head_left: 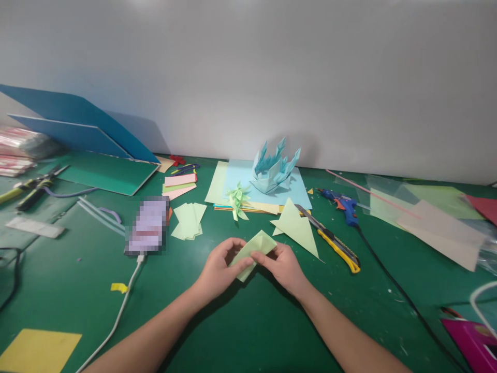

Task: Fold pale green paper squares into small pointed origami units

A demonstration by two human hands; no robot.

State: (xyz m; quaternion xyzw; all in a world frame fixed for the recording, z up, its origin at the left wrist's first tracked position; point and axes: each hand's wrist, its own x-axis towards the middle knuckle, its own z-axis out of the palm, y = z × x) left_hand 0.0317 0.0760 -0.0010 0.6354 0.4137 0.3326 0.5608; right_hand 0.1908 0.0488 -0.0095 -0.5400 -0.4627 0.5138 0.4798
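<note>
Between my hands, just above the green table, is a folded piece of pale green paper [256, 251]. My left hand [225, 264] pinches its left side, thumb on top and fingers behind. On the right edge, my right hand [283, 264] grips it with the thumb pressed near the middle. Beyond the hands lies a small green folded-paper flower [237, 199]. Behind it a light blue folded-paper piece with upright points [272, 168] rests on blue paper [303, 194]. Pale green cut strips [189, 220] lie to the left, and a green paper triangle [297, 228] to the right.
A yellow utility knife [337, 248] and a blue glue gun [344, 204] with a black cord lie right. Left are a phone [147, 225] on a white cable, pliers [39, 189] and blue-green boards [112, 173]. A magenta object [469, 342] sits at the lower right.
</note>
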